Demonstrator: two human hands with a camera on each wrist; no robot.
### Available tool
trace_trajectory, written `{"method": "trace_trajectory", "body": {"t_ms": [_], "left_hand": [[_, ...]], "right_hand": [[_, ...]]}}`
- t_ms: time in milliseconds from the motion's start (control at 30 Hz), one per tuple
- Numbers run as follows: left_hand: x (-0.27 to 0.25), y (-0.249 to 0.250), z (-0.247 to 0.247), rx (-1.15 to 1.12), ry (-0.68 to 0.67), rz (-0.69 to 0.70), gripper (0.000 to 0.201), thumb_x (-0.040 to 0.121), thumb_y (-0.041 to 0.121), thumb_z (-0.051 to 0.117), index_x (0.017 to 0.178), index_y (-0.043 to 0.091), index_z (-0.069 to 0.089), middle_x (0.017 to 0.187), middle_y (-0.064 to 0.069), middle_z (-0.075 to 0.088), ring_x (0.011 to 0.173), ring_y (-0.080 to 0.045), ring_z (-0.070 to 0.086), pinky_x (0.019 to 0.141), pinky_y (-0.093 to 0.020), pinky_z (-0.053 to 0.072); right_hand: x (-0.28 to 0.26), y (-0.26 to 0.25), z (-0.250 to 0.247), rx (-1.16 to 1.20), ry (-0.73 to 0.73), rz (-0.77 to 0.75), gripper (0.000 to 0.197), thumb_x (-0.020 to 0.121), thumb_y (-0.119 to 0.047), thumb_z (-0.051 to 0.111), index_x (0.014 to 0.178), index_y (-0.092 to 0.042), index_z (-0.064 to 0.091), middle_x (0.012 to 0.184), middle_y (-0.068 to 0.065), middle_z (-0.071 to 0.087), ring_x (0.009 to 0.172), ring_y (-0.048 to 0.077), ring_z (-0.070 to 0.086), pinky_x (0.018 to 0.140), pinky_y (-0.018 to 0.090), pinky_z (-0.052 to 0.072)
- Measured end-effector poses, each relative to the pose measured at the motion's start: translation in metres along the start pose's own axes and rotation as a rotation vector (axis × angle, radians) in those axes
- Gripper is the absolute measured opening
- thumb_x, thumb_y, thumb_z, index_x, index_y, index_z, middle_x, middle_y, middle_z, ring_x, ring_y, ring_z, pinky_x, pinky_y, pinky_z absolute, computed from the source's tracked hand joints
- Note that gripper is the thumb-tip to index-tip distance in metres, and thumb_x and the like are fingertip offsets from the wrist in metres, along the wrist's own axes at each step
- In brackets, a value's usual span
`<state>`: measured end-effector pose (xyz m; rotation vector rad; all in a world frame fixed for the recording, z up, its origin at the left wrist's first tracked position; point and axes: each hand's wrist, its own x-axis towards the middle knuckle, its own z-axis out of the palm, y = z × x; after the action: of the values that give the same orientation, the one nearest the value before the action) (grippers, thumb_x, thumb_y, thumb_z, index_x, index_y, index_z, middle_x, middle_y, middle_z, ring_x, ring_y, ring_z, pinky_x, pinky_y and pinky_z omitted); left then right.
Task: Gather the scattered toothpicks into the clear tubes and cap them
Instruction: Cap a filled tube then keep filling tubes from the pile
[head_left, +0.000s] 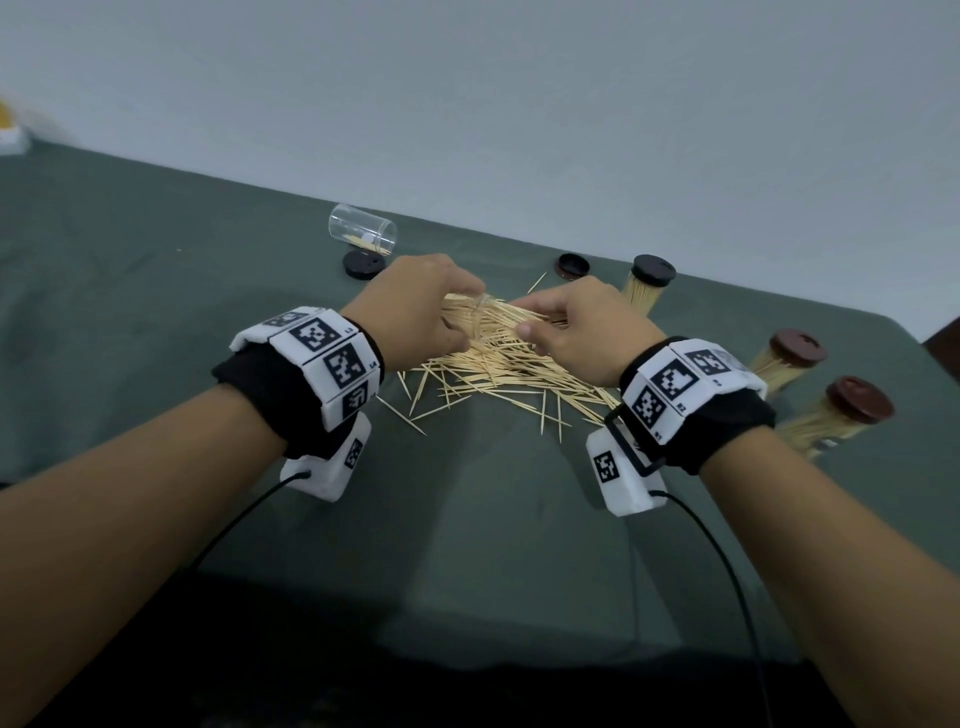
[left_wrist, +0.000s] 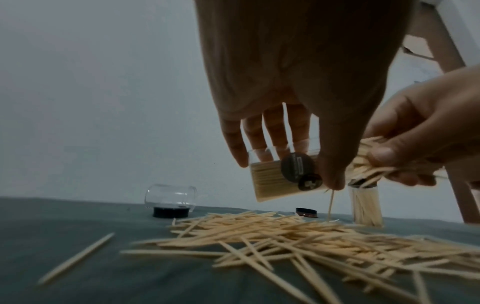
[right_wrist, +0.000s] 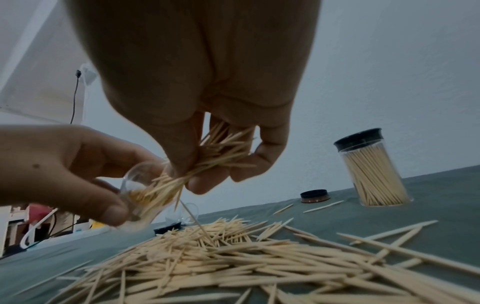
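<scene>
Toothpicks (head_left: 498, 374) — 1 pile, 5 tubes (head_left: 647, 286), 3 capped, 2 loose caps (head_left: 365, 264).

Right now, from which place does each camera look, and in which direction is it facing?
Head: above, facing forward and down at the toothpick pile; both forearms and banded wrists show.
Left wrist: under the left hand, facing along its fingers gripping the clear tube; right hand enters.
Right wrist: under the right hand, facing along fingers pinching a toothpick bundle; left hand enters.
Shared: all three show pile, tube and capped full tube.
</scene>
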<state>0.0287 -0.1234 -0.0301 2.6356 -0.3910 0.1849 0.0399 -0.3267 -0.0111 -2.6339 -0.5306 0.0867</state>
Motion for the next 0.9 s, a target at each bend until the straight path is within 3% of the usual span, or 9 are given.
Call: {"method": "trace_trajectory", "body": {"t_ms": [67, 167, 300, 367, 467, 567, 700, 800, 900], "left_hand": [[-0.001, 0.003, 0.000, -0.047, 0.013, -0.012, 0.054, 0.078, 0.030, 0.078, 0.128, 0.025, 0.061, 0.125, 0.002, 0.059, 0.118, -0.017, 0.052, 0.100, -0.030, 0.039], [-0.003, 0.007, 0.000, -0.077, 0.011, -0.019, 0.054, 0.077, 0.032, 0.079, 0.128, 0.025, 0.061, 0.124, 0.003, 0.059, 0.116, -0.015, 0.053, 0.097, -0.027, 0.040], [-0.003, 0.007, -0.001, -0.106, 0.010, -0.048, 0.057, 0.076, 0.035, 0.081, 0.128, 0.026, 0.061, 0.125, 0.004, 0.060, 0.117, -0.014, 0.053, 0.101, -0.030, 0.041], [-0.002, 0.006, -0.002, -0.116, 0.019, -0.059, 0.058, 0.075, 0.036, 0.081, 0.128, 0.027, 0.060, 0.125, 0.004, 0.060, 0.116, -0.013, 0.054, 0.099, -0.028, 0.042], [-0.001, 0.005, -0.002, -0.117, 0.022, -0.072, 0.058, 0.075, 0.036, 0.081, 0.128, 0.026, 0.061, 0.123, 0.005, 0.061, 0.112, -0.012, 0.055, 0.087, -0.021, 0.039], [-0.002, 0.004, -0.001, -0.108, 0.004, -0.088, 0.057, 0.075, 0.036, 0.081, 0.127, 0.027, 0.061, 0.122, 0.005, 0.061, 0.113, -0.014, 0.055, 0.094, -0.027, 0.043], [-0.003, 0.008, -0.001, -0.066, -0.020, -0.080, 0.054, 0.076, 0.031, 0.080, 0.127, 0.027, 0.062, 0.120, 0.002, 0.059, 0.111, -0.017, 0.054, 0.095, -0.035, 0.045], [-0.003, 0.008, -0.002, -0.037, -0.023, -0.076, 0.057, 0.077, 0.031, 0.080, 0.130, 0.026, 0.060, 0.124, 0.001, 0.058, 0.115, -0.018, 0.054, 0.098, -0.036, 0.044], [-0.003, 0.008, -0.002, -0.056, -0.033, -0.086, 0.058, 0.075, 0.033, 0.081, 0.129, 0.027, 0.060, 0.123, 0.003, 0.060, 0.114, -0.017, 0.055, 0.096, -0.032, 0.044]], "right_hand": [[-0.001, -0.002, 0.002, -0.001, 0.010, -0.005, 0.031, 0.095, -0.031, 0.060, 0.125, -0.028, 0.066, 0.093, -0.011, 0.066, 0.089, 0.002, 0.053, 0.083, 0.019, 0.037], [-0.002, -0.005, 0.006, 0.025, 0.062, -0.018, 0.028, 0.093, -0.031, 0.063, 0.121, -0.029, 0.066, 0.083, -0.018, 0.063, 0.086, 0.004, 0.059, 0.082, 0.021, 0.042], [0.001, -0.002, 0.010, 0.035, 0.148, -0.020, 0.030, 0.088, -0.036, 0.069, 0.117, -0.030, 0.062, 0.111, -0.010, 0.062, 0.106, 0.006, 0.056, 0.090, 0.023, 0.039], [0.001, -0.002, 0.012, 0.057, 0.193, -0.023, 0.025, 0.085, -0.036, 0.072, 0.108, -0.030, 0.064, 0.103, -0.012, 0.063, 0.101, 0.004, 0.054, 0.086, 0.023, 0.039], [0.001, -0.003, 0.013, 0.111, 0.241, -0.051, 0.015, 0.084, -0.035, 0.074, 0.098, -0.030, 0.071, 0.077, -0.020, 0.062, 0.080, 0.002, 0.059, 0.078, 0.021, 0.045], [0.001, -0.005, 0.014, 0.122, 0.241, -0.064, 0.016, 0.086, -0.032, 0.072, 0.102, -0.030, 0.075, 0.067, -0.021, 0.060, 0.067, -0.003, 0.056, 0.063, 0.007, 0.037], [0.001, -0.007, 0.013, 0.137, 0.255, -0.055, 0.016, 0.086, -0.032, 0.073, 0.101, -0.032, 0.075, 0.068, -0.020, 0.061, 0.064, -0.002, 0.056, 0.056, 0.003, 0.035], [0.002, -0.006, 0.011, 0.162, 0.269, -0.041, 0.017, 0.085, -0.034, 0.073, 0.102, -0.034, 0.074, 0.077, -0.018, 0.065, 0.067, -0.001, 0.058, 0.058, 0.008, 0.038], [0.002, -0.004, 0.014, 0.171, 0.294, -0.047, 0.018, 0.085, -0.034, 0.073, 0.103, -0.032, 0.074, 0.084, -0.018, 0.066, 0.070, -0.009, 0.056, 0.062, 0.003, 0.034]]}}
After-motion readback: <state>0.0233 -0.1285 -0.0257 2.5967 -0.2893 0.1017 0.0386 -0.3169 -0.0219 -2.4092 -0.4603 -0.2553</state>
